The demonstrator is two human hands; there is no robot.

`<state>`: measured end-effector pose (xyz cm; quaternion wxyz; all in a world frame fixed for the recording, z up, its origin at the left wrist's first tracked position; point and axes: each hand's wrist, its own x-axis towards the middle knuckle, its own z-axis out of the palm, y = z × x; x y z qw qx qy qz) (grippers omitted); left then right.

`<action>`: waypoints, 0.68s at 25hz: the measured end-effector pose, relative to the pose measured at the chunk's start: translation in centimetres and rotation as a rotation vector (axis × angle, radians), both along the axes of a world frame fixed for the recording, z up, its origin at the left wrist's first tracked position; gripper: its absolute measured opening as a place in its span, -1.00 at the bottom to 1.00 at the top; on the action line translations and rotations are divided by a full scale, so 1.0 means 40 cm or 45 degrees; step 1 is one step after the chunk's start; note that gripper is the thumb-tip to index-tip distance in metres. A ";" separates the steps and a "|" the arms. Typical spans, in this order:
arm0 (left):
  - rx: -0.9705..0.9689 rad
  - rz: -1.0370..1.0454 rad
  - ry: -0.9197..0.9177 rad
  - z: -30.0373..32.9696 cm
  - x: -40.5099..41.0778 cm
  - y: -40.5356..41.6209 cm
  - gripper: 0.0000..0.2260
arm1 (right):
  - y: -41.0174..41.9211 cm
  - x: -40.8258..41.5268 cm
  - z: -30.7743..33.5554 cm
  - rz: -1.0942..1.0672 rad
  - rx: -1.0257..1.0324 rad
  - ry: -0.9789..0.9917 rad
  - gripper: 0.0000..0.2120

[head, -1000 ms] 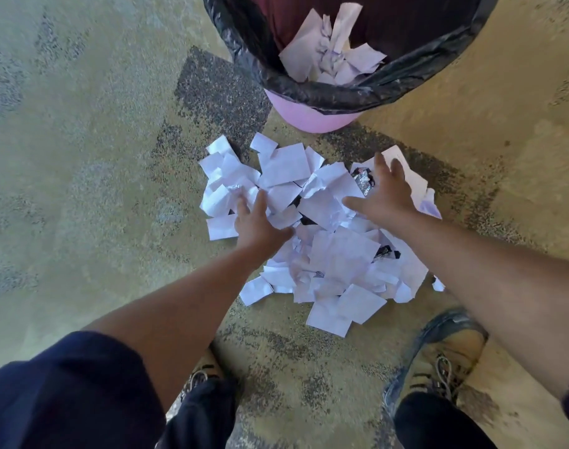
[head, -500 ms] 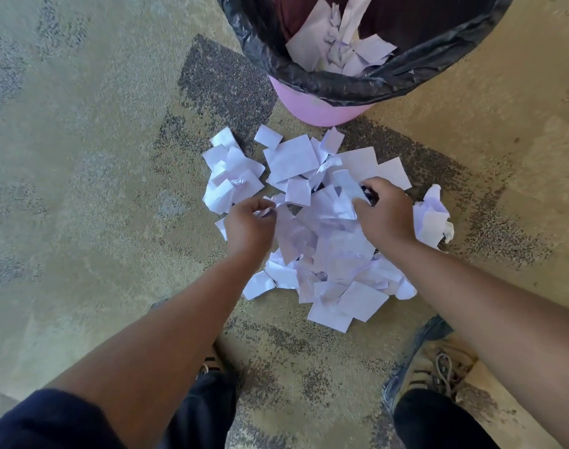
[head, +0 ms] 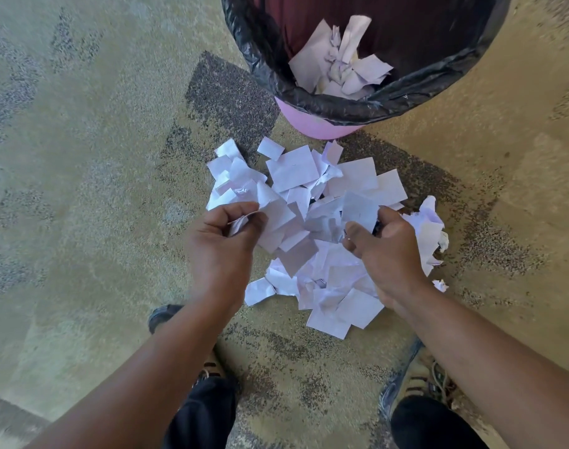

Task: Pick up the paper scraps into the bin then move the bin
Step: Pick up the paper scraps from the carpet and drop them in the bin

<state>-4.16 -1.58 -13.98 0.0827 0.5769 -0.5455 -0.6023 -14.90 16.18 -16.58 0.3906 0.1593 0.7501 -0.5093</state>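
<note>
Mottled tan-and-grey carpet, two laced shoes below dark trouser legs at the bottom edge.

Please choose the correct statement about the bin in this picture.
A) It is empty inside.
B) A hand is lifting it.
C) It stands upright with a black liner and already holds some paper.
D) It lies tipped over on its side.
C: the bin stands upright beyond the pile, a black liner folded over its rim, with paper scraps inside.
</note>
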 end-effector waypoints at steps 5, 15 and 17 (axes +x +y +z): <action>-0.032 -0.009 -0.042 0.022 -0.027 0.021 -0.82 | -0.036 0.003 0.023 -0.248 -0.138 -0.177 -0.84; 0.457 0.241 0.340 0.163 -0.060 0.012 -0.83 | -0.055 0.007 0.173 -0.505 -0.385 -0.323 -0.78; 0.548 0.276 0.418 0.196 -0.075 0.017 -0.85 | -0.073 0.000 0.222 -0.601 -0.531 -0.472 -0.77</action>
